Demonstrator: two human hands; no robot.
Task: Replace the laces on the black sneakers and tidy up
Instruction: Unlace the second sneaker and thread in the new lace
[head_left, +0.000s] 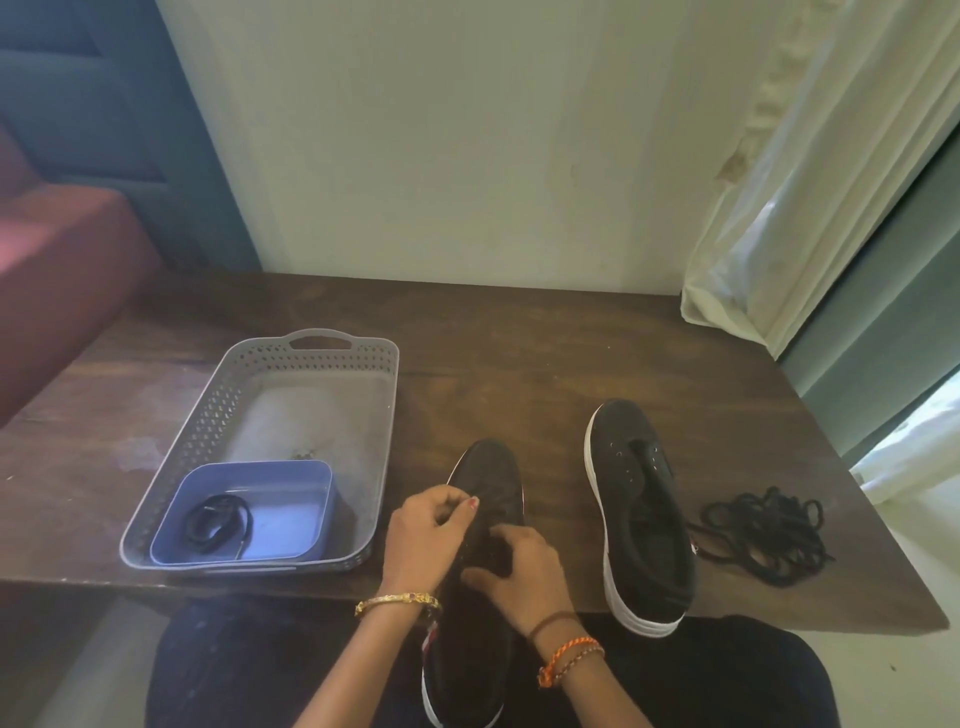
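Two hands on near sneaker (483, 561) at table (519, 338) edge | left hand (426, 535) pinches at its eyelets, right hand (519, 577) grips its middle | other sneaker (641, 514) right, beside loose laces (766, 535) | coiled lace (218, 522) in blue tub (291, 499), grey basket (363, 467)

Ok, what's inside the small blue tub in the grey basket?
The blue tub sits in the near end of the grey basket and holds one coiled black lace. The tub floor beneath the coil is hidden.
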